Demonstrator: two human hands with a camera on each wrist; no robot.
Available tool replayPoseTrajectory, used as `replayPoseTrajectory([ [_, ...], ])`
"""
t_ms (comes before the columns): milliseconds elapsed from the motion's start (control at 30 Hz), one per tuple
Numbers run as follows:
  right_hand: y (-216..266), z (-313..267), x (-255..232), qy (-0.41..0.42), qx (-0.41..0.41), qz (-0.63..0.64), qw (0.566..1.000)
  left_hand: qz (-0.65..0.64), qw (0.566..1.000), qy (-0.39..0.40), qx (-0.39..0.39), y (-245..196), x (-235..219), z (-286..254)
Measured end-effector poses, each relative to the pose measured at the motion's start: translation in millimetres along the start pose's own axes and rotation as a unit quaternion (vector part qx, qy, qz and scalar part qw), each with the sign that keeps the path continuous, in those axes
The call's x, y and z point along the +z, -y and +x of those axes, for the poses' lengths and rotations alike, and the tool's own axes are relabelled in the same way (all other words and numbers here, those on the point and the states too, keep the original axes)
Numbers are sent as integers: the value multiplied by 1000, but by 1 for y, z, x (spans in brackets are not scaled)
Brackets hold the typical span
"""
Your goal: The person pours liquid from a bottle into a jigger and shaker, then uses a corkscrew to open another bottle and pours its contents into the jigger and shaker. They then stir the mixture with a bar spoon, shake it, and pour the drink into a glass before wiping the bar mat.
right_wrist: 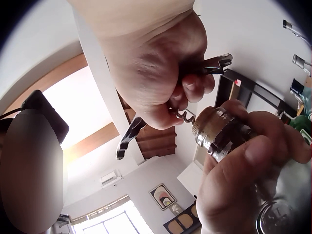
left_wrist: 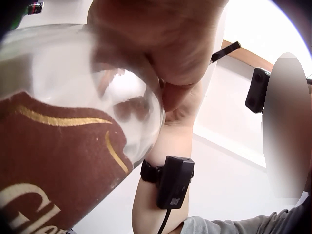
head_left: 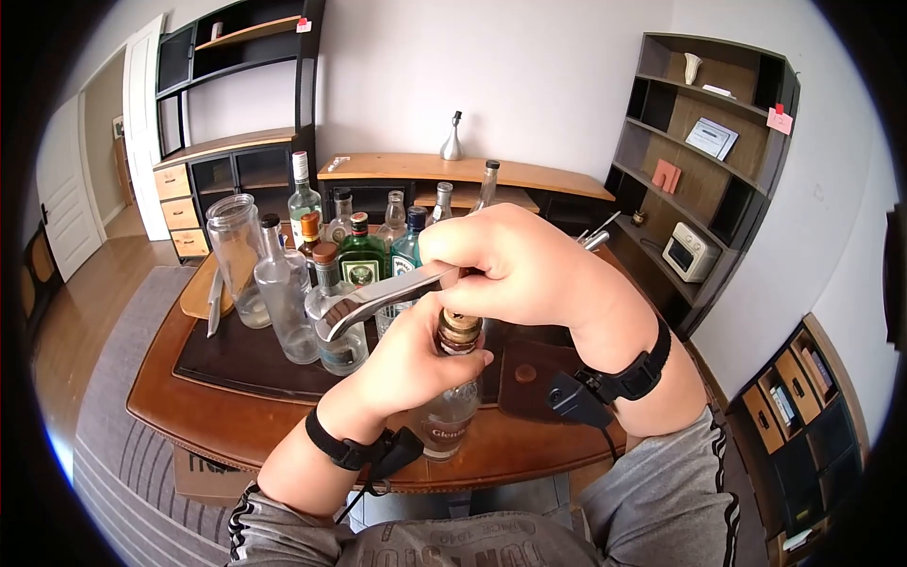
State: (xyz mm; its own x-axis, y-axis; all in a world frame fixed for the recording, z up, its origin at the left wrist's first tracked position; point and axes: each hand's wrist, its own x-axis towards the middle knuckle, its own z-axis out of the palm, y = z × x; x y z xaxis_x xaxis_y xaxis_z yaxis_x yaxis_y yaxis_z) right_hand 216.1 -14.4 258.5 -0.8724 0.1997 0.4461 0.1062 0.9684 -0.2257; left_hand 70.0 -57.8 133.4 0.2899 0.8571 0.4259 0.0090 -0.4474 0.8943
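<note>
My left hand [head_left: 402, 364] grips the neck of a clear glass bottle [head_left: 444, 430] that stands near the table's front edge. Its dark red label [left_wrist: 58, 161] has gold lines and the lettering "Glen". Above the bottle's mouth my right hand [head_left: 524, 269] holds a waiter's corkscrew [head_left: 383, 298], fingers curled round its middle. One metal arm of the corkscrew sticks out to the left. In the right wrist view the spiral worm [right_wrist: 185, 117] comes out below the fingers, its tip at the cork [right_wrist: 204, 126] in the bottle's mouth.
Several bottles crowd the table's left and middle, among them a green bottle [head_left: 361, 250], a tall clear bottle [head_left: 288, 307] and a wide glass jar [head_left: 236, 250]. A knife [head_left: 214, 302] leans at the left. A dark mat [head_left: 539, 392] lies right of the held bottle.
</note>
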Motion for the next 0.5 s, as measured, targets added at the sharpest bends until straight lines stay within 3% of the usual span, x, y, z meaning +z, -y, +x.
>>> replayPoseTrajectory([
  [100,-3,-1,0,-16,37,59,997,1,1000,3,4,-3,1,4],
  [300,-4,-1,5,-50,41,52,997,-5,1000,-25,-7,-1,3,3],
  [500,17,6,-12,45,111,-53,991,68,998,-12,0,-5,0,4],
])
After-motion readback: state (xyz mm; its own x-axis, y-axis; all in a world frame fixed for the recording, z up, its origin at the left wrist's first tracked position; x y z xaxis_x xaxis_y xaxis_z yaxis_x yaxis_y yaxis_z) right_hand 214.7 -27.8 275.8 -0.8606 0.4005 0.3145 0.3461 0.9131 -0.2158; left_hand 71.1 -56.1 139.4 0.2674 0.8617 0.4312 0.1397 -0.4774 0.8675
